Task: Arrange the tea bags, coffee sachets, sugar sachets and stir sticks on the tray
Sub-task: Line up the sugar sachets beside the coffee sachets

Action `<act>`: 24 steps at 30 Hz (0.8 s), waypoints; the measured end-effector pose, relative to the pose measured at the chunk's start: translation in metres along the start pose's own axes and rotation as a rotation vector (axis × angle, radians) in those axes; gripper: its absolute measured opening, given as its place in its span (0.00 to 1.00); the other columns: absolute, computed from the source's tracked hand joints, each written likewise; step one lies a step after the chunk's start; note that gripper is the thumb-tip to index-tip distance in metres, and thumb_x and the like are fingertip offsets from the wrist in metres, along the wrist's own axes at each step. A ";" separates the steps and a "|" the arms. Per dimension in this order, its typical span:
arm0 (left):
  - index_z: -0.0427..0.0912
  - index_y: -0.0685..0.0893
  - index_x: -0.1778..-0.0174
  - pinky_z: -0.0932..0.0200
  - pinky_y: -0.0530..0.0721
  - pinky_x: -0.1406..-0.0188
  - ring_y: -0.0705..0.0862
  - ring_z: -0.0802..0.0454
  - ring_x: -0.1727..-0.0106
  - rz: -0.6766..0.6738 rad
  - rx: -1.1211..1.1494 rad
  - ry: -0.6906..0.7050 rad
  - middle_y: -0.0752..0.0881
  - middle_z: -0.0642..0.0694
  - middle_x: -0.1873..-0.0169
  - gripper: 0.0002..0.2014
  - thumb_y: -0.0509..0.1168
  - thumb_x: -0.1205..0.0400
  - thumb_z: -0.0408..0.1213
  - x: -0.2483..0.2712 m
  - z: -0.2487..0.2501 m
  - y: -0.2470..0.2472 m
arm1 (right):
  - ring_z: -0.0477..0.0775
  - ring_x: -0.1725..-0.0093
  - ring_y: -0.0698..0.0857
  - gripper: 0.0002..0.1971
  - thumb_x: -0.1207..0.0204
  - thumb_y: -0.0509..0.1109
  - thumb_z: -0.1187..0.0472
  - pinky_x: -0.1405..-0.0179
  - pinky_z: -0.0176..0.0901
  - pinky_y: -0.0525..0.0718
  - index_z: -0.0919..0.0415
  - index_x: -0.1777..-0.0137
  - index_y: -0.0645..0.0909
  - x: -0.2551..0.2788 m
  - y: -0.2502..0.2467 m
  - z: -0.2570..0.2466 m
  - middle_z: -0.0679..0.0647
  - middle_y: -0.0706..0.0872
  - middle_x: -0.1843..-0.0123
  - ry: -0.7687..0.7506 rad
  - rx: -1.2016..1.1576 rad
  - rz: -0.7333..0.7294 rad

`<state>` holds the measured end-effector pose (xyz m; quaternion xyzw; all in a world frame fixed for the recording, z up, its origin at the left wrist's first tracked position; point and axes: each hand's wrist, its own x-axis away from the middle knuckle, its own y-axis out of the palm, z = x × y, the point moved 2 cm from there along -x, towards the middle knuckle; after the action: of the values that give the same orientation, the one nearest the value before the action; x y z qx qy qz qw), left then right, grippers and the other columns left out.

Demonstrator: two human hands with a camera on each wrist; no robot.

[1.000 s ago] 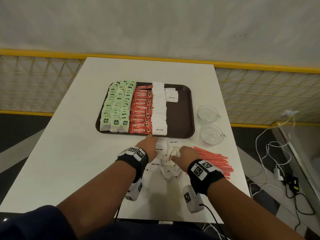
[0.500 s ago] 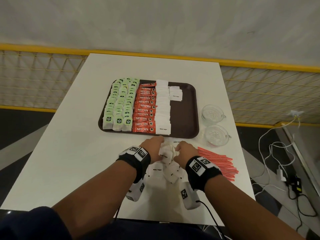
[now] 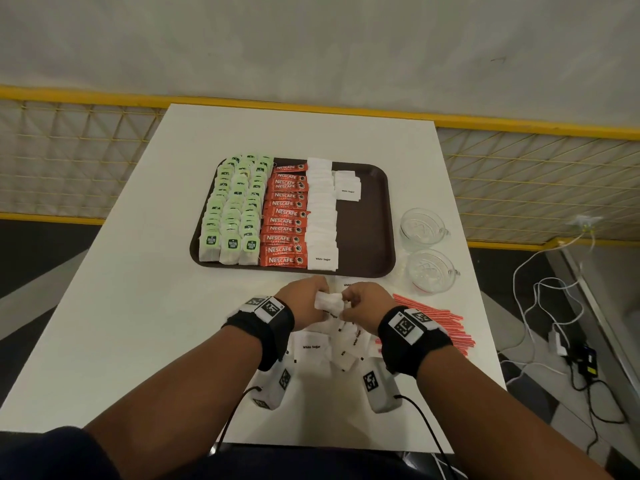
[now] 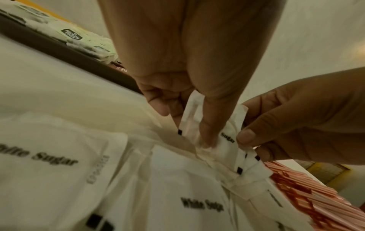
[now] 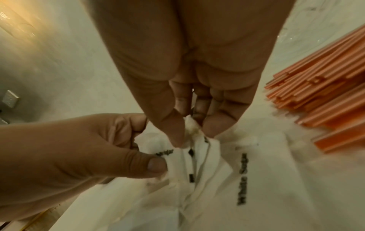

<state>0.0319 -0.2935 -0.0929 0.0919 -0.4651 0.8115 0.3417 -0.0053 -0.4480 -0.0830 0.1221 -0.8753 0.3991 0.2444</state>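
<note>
so both hands are on the same little bundle of sugar sachets just in front of the tray; left hand pinches one side with thumb and fingers, right hand pinches the other, probably squaring the edges so they go down as a neat stack; more loose sachets lie on the table under the wrists; tea bags, coffee sachets and one full sugar row already sit in columns, with bare tray on the right, I'd guess for these and the stir sticks waiting beside the right wrist
</note>
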 end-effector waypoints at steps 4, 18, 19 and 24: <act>0.51 0.76 0.46 0.55 0.81 0.54 0.82 0.52 0.52 0.046 0.188 0.041 0.82 0.53 0.53 0.19 0.77 0.26 0.38 0.002 0.000 -0.011 | 0.56 0.54 0.87 0.08 0.29 0.76 0.64 0.59 0.42 0.84 0.59 0.50 0.84 0.000 -0.013 -0.002 0.56 0.87 0.54 -0.058 -0.067 0.019; 0.42 0.75 0.29 0.39 0.88 0.46 0.88 0.36 0.41 -0.019 1.280 -0.077 0.85 0.37 0.37 0.16 0.63 0.13 0.35 -0.021 0.017 -0.048 | 0.64 0.54 0.90 0.13 0.30 0.79 0.66 0.48 0.62 0.89 0.64 0.48 0.81 -0.026 -0.038 -0.020 0.63 0.91 0.53 -0.080 -0.833 0.203; 0.40 0.74 0.29 0.41 0.89 0.48 0.89 0.38 0.43 0.013 1.273 -0.086 0.86 0.37 0.38 0.17 0.63 0.14 0.34 -0.024 0.017 -0.052 | 0.60 0.55 0.91 0.14 0.29 0.80 0.62 0.51 0.57 0.90 0.62 0.47 0.81 -0.029 -0.041 -0.023 0.59 0.91 0.54 -0.088 -0.782 0.234; 0.40 0.72 0.36 0.51 0.89 0.61 0.90 0.44 0.48 0.087 1.246 -0.091 0.87 0.40 0.43 0.15 0.67 0.17 0.33 -0.041 0.010 -0.068 | 0.49 0.61 0.87 0.18 0.33 0.83 0.54 0.59 0.45 0.88 0.57 0.48 0.80 -0.048 -0.053 -0.036 0.51 0.86 0.59 -0.072 -0.633 0.380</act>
<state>0.1050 -0.2983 -0.0596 0.2891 0.0778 0.9387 0.1707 0.0691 -0.4541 -0.0537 -0.1103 -0.9705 0.1424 0.1605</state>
